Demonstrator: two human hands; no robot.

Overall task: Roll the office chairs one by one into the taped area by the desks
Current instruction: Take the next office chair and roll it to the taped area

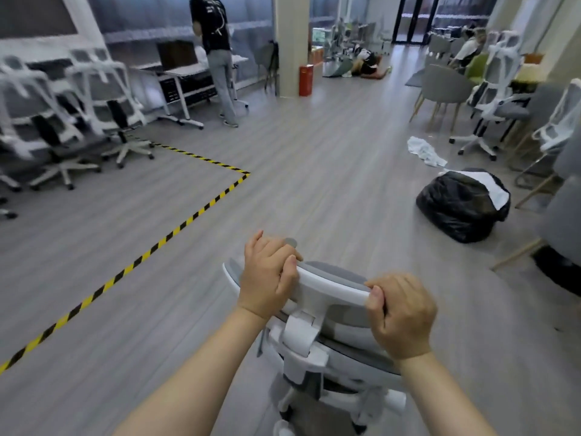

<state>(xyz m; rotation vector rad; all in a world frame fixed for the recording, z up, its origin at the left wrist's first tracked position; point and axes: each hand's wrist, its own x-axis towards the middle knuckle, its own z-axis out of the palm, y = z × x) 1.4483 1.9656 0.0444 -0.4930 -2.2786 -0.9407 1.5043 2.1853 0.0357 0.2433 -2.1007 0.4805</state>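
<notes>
Grey wood-grain plank floor [314, 171] carries yellow-black striped tape [176, 228] bounding the area with two white-framed mesh chairs [78, 99]. Outside it stands one white-and-grey office chair [333, 313], its curved plastic headrest grasped by both grips: left hand [267, 278], right hand [402, 316].

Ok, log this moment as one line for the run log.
left hand: grips headrest | right hand: grips headrest | office chair: outside yellow-black tape | parked chairs: inside
</notes>
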